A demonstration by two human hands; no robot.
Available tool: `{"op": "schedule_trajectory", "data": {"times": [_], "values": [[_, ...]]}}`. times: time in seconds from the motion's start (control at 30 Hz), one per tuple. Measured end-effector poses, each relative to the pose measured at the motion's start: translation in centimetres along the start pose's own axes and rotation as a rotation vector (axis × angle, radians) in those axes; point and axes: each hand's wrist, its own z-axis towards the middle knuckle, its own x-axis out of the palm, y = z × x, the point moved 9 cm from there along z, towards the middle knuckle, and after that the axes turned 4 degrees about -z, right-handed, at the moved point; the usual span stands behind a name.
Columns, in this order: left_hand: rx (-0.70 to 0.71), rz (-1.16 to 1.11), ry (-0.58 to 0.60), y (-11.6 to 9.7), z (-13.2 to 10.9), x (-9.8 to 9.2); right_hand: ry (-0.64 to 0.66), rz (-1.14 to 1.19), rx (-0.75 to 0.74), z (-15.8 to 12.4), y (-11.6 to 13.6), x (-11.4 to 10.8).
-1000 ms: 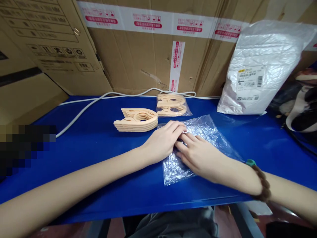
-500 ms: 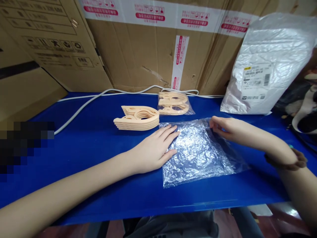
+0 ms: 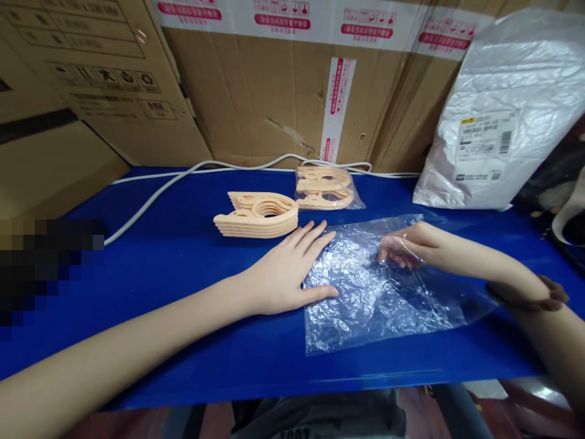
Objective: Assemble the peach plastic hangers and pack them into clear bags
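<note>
A clear, crinkled plastic bag (image 3: 351,311) lies flat on the blue tabletop in front of me. My left hand (image 3: 290,271) rests on its left edge with the fingers spread, pressing it down. My right hand (image 3: 404,244) is inside the bag from the right, its fingers loosely bent and showing through the film; I see nothing held in them. Just beyond my left fingertips stands a stack of cream plastic folding hangers (image 3: 258,225). Behind the bag lies a small clear packet of similar hangers (image 3: 326,189).
A white cable (image 3: 201,166) runs along the back of the blue tabletop (image 3: 183,347). Large cardboard boxes (image 3: 260,91) wall off the back and left. At the back right a white shipping bag (image 3: 484,158) with a label stands upright, with dark items beside it.
My right hand has gone from the bag's upper right edge to inside it, under the film. The bag's right side has lifted and spread. My left hand stays on the left edge.
</note>
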Motion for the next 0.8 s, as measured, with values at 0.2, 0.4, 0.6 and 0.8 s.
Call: {"op": "schedule_trajectory", "data": {"times": [0.2,0.4,0.6,0.8], "values": [[0.038,0.010,0.000,-0.5,-0.4,-0.7,0.036,-0.208,-0.304,-0.2,1.7,1.3],[0.023,-0.030,0.114,-0.1,-1.6,0.2,0.073,-0.355,-0.213,-1.1,0.1,2.0],[0.097,-0.096,0.159,-1.1,-1.8,-0.3,0.011,-0.415,-0.167,-1.6,-0.2,1.8],[0.167,-0.162,0.189,-1.9,-1.7,-0.9,0.004,-0.476,-0.123,-2.0,-0.8,1.8]]}}
